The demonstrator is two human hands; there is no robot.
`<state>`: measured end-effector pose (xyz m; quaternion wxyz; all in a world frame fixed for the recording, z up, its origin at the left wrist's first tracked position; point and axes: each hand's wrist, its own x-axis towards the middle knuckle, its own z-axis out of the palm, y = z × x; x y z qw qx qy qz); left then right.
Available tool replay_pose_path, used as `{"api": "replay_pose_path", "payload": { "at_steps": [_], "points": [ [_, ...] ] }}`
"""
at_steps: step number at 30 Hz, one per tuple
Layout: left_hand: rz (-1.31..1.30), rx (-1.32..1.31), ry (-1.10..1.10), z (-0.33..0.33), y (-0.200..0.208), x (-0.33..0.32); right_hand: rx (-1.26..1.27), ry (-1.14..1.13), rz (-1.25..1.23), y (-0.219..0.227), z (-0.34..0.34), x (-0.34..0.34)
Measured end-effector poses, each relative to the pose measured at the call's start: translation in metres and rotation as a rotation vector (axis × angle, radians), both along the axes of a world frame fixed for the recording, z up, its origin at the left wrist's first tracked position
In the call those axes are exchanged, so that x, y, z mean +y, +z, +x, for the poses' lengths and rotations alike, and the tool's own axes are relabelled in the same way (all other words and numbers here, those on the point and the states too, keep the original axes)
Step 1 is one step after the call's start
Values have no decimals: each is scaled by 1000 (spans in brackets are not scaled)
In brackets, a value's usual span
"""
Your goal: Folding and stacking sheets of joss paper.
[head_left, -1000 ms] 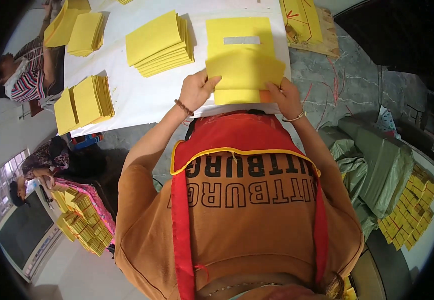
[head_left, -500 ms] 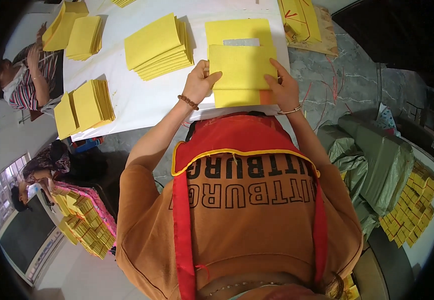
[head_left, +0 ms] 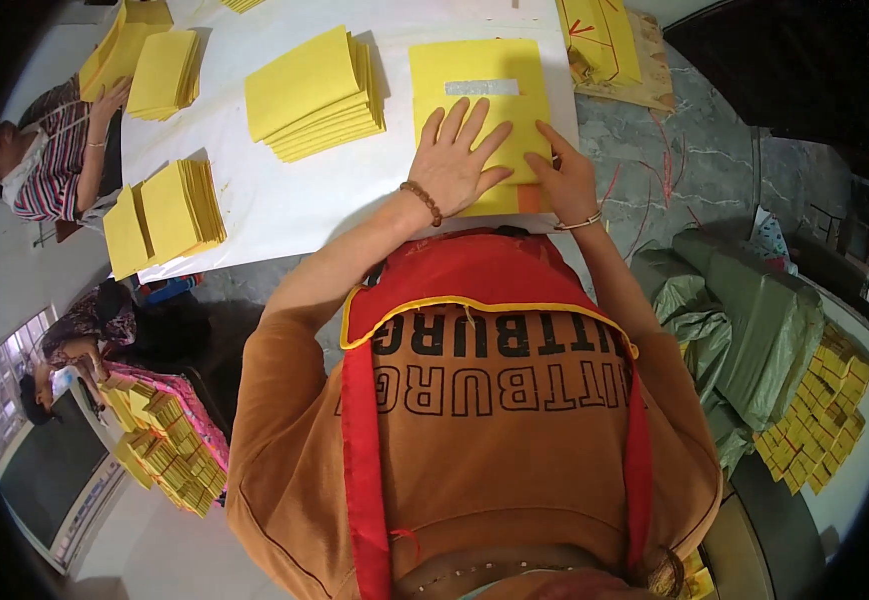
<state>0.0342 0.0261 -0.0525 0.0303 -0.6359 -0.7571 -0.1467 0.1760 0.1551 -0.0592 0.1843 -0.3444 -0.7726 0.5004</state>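
From my end of the feed I have the left hand [head_left: 458, 160] palm down, its fingers spread wide and pointing to the far side, laid flat on a yellow folded paper [head_left: 524, 112] without closing on anything. The right hand [head_left: 567, 180] is at the paper's right edge, thumb and forefinger a little apart and both touching it — I can't tell whether they pinch it. The paper lies at the near right of the white table [head_left: 305, 205], close to the near edge. A silver-grey rectangle [head_left: 482, 87] shows on its far part, just beyond the left fingertips, and an orange patch [head_left: 529, 198] shows at its near right.

Left of the paper, and apart from it, I see a fanned yellow stack [head_left: 305, 85]. Farther left are two more, a near-left stack [head_left: 183, 205] by the table's edge and a far-left stack [head_left: 163, 75]. A co-worker's hand [head_left: 110, 102] is beside that last one, touching a yellow sheet [head_left: 127, 45].

Off the table's right side, a yellow bundle [head_left: 605, 40] sits on a board [head_left: 657, 60], with red strings [head_left: 667, 170] on the grey floor [head_left: 700, 140]. Nearer me on the right — a green cover [head_left: 755, 310] and yellow packets [head_left: 820, 410].
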Motion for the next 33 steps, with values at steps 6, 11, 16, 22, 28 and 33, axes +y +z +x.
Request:
{"api": "replay_pose_path", "payload": {
  "at_steps": [6, 11, 16, 22, 28, 33],
  "points": [
    [-14, -7, 17, 2, -5, 2, -148, 37, 595, 13, 16, -22],
    [3, -6, -14, 2, -2, -2, -274, 416, 816, 3, 35, -34],
    [30, -99, -236, -7, 8, -10, -272, 417, 769, -2, 37, -34],
    [50, 198, -216, 6, 5, -6, -115, 362, 345, 2, 36, -13],
    [96, 16, -174, -11, 23, -10, 279, 98, 111, 19, 21, -3],
    [548, 122, -50, -74, 79, -42, 253, 43, 66, 20, 21, -2]
  ]
}}
